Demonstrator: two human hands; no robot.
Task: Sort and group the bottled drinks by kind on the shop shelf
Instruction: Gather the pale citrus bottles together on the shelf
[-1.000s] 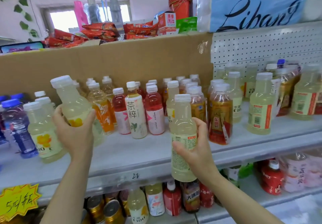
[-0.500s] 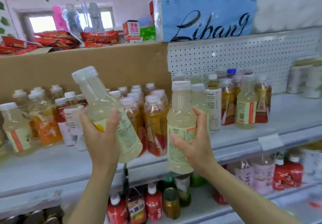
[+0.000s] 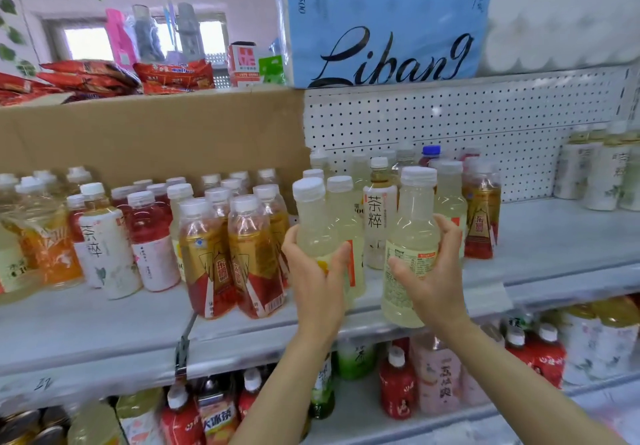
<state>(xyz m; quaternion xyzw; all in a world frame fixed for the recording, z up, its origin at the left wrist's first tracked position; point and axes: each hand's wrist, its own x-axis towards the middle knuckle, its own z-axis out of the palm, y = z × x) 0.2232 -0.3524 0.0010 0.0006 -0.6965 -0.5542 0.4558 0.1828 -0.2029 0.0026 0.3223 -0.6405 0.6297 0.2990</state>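
Head view: left hand [image 3: 318, 281] grips a pale-yellow plastic bottle [image 3: 313, 226]; right hand [image 3: 434, 276] grips its twin [image 3: 412, 236], three o'clock of it, above the grey metal shelf [image 3: 554, 236] fronting white pegboard [image 3: 485, 115].

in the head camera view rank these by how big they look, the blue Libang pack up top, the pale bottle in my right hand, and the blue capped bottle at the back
1. Blue Libang pack, largest by far.
2. Pale bottle gripped by the right hand; nearness to the camera enlarges it.
3. Blue capped bottle, smallest; mostly hidden behind others, so its true size is unsure.
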